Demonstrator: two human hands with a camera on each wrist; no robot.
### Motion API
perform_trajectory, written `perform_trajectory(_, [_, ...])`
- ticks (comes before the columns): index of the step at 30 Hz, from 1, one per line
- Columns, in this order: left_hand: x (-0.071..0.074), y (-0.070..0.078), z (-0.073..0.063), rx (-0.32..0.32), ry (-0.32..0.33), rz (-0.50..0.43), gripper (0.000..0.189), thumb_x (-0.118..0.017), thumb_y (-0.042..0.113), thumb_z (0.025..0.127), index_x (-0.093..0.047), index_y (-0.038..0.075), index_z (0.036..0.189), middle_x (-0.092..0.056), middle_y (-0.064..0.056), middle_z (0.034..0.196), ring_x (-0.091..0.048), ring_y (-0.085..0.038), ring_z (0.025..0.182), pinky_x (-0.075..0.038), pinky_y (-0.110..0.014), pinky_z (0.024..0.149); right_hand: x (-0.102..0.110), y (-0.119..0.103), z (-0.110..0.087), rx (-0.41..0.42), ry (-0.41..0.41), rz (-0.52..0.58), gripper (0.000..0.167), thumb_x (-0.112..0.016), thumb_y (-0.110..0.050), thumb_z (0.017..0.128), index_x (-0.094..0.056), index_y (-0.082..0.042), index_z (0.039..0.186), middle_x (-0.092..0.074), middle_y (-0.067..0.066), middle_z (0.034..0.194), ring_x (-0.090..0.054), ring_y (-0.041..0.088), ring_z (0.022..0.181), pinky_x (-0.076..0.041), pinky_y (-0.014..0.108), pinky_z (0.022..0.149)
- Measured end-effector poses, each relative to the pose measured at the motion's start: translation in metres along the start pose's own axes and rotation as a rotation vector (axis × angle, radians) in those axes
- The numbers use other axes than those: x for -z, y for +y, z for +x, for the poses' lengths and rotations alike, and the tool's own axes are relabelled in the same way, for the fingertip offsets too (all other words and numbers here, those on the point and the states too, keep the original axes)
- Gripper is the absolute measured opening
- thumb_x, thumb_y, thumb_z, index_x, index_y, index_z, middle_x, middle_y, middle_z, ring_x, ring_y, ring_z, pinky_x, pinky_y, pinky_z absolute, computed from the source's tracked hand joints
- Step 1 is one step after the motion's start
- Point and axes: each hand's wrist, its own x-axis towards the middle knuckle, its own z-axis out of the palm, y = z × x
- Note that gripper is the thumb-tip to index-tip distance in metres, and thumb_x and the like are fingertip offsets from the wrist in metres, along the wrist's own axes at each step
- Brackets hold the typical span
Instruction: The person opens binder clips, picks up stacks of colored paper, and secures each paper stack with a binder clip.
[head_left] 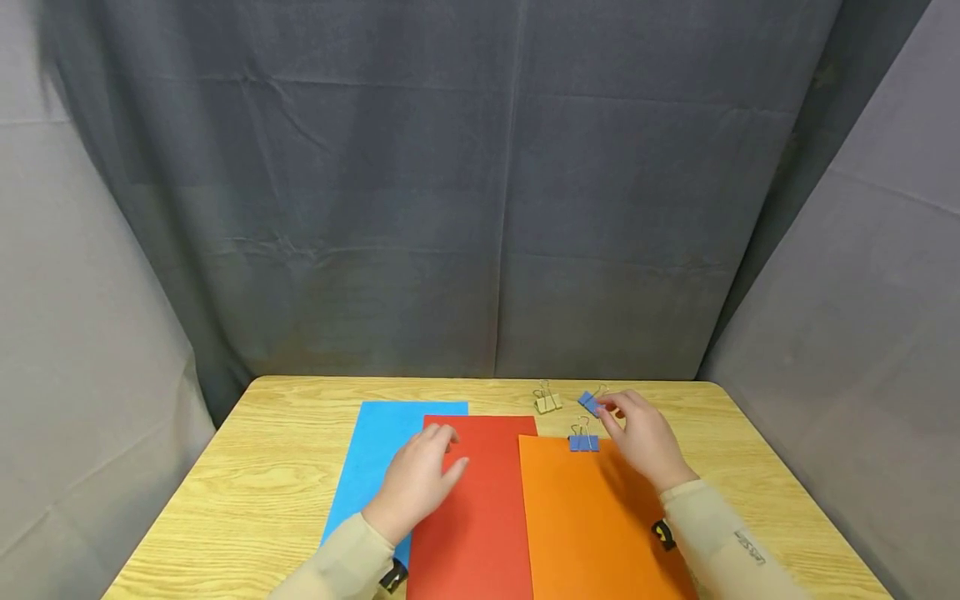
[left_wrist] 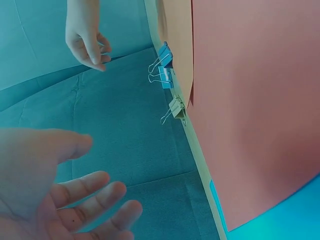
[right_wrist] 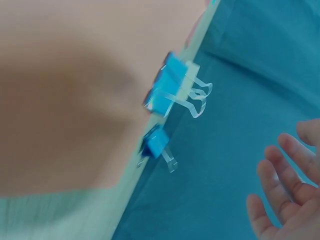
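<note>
My right hand [head_left: 647, 433] hovers over the far right of the table with loosely bent fingers. Its fingertips overlap a loose blue binder clip [head_left: 588, 403] in the head view; the right wrist view has that clip [right_wrist: 157, 141] apart from the spread, bare fingers. Another blue binder clip [head_left: 584, 443] sits on the far edge of an orange sheet [head_left: 573, 517], wire handles pointing away. A pale yellow binder clip [head_left: 548, 403] stands left of them. Over a red sheet [head_left: 487, 483] and a blue sheet [head_left: 367, 467], my left hand [head_left: 416, 479] is held with relaxed fingers and nothing in it.
The sheets overlap side by side on a wood-grain table [head_left: 247, 492]. A dark grey curtain [head_left: 375, 208] hangs behind the far edge, with pale cloth walls [head_left: 847, 333] on both sides. Black bands show at the wrists.
</note>
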Motion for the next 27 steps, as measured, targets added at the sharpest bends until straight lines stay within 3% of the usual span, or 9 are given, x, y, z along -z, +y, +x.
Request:
perform_trajectory(6, [-0.001,-0.004,0.000,0.006,-0.013,0.007,0.028,-0.078,0.026,0.093,-0.066,0.007,0.111,-0.067,-0.005,0.104,-0.062,-0.017,0.085,-0.056,-0.036,0.076,0.002,0.020,0.009,-0.081,-0.053,0.018,0.022,-0.067,-0.017,0.101,-0.072,-0.003,0.117,-0.068,0.014,0.105,-0.066,0.033,0.092,-0.057,0.053,0.083])
perform_trajectory(13, [-0.002,-0.010,-0.002,0.026,-0.018,0.004,0.028,-0.078,0.025,0.093,-0.066,0.007,0.111,-0.067,-0.005,0.105,-0.063,-0.017,0.085,-0.057,-0.037,0.077,0.005,0.028,0.025,-0.170,-0.105,0.073,0.027,-0.062,-0.025,0.105,-0.071,-0.005,0.120,-0.066,0.014,0.108,-0.064,0.032,0.094,-0.056,0.052,0.085])
perform_trajectory(27, [0.000,-0.012,-0.004,0.021,-0.026,0.008,0.028,-0.078,0.024,0.093,-0.066,0.006,0.110,-0.066,-0.005,0.103,-0.062,-0.018,0.084,-0.057,-0.037,0.075,-0.005,0.042,0.055,-0.194,-0.188,0.016,0.029,-0.062,-0.022,0.103,-0.071,0.000,0.119,-0.067,0.020,0.112,-0.065,0.036,0.096,-0.053,0.055,0.089])
